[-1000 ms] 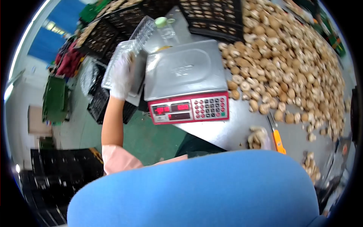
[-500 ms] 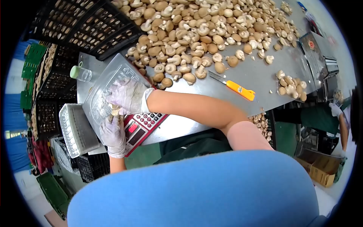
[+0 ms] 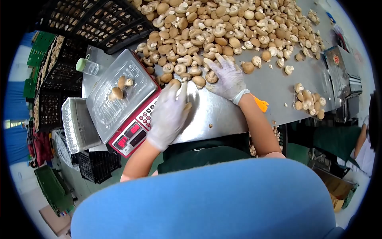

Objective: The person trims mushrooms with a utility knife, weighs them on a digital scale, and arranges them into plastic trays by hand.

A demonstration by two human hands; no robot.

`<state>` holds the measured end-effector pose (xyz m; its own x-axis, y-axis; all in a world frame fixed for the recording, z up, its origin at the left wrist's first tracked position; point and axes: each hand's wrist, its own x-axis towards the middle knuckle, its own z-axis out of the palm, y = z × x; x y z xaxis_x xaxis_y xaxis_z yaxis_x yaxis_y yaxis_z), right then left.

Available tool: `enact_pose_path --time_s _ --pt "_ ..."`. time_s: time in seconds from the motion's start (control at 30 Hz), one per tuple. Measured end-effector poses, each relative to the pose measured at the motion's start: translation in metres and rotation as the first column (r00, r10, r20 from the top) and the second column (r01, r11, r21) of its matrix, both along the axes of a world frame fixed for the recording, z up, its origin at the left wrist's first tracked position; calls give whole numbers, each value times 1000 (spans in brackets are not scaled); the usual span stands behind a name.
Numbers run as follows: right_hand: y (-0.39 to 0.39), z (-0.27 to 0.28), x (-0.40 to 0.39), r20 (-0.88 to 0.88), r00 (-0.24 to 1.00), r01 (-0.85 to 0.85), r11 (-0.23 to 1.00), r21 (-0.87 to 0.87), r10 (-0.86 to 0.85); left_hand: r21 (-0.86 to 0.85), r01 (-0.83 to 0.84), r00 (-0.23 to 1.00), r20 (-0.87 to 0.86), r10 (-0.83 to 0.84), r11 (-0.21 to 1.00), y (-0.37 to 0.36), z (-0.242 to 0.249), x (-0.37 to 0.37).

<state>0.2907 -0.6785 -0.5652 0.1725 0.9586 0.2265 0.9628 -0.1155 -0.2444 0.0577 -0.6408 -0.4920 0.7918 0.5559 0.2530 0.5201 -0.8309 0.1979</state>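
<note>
My left hand, in a thin whitish glove, reaches past the scale's keypad with its fingers stretched out. Its fingertips are right at a brown-capped mushroom on the near edge of the heap. Gloved as well, my right hand spreads its fingers over the heap's front, the tips at a mushroom. On the left, a few mushrooms lie on the clear plastic tray of a red and white scale with lit red digits. An orange-handled knife is partly hidden behind my right wrist.
A large heap of mushrooms covers the back of the metal table. Black crates stand at the back left, a green-capped bottle below them. Clear plastic trays sit left of the scale. A packed mushroom tray lies right.
Both hands have left the scale and moved right to the heap's front edge. The mushrooms on the scale tray are now uncovered. My right arm now partly covers the knife.
</note>
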Motion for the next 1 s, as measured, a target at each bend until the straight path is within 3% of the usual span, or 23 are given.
enact_pose_path --time_s 0.07,0.13,0.2,0.37,0.47,0.53,0.63,0.67,0.77,0.93,1.0 --pt "7 7 2 -2 1000 -27 999 -42 27 14 -8 997 -75 9 1000 14 -24 32" --pt "17 10 10 -108 993 -63 992 -111 51 5 -115 979 -170 114 993 26 -41 58" --pt "19 2 13 -60 996 -70 996 -48 67 7 -313 890 -348 295 950 32 -44 76" --pt "24 -1 19 -47 990 -136 989 -55 133 28 -336 887 -326 327 941 36 -57 81" --pt "27 7 23 -145 979 -150 989 -22 145 -65 -338 923 -215 318 939 35 -66 76" --pt "29 17 20 -153 979 -146 987 -60 136 -139 -331 943 -41 329 933 31 -71 75" --pt "44 10 8 -112 984 -148 983 -108 135 -113 -354 934 20 358 929 32 -61 89" --pt "52 7 6 -58 988 -147 983 -107 142 -137 -366 930 -93 356 921 35 -54 92" --pt "61 21 7 -122 982 -168 963 -210 144 -275 -429 889 -296 349 860 52 -33 101" --pt "59 12 9 -180 973 -179 962 -208 142 -363 -442 895 -248 372 820 65 -47 104" --pt "62 2 12 -218 965 -166 982 -90 143 -389 -435 900 -171 400 812 65 -44 102"
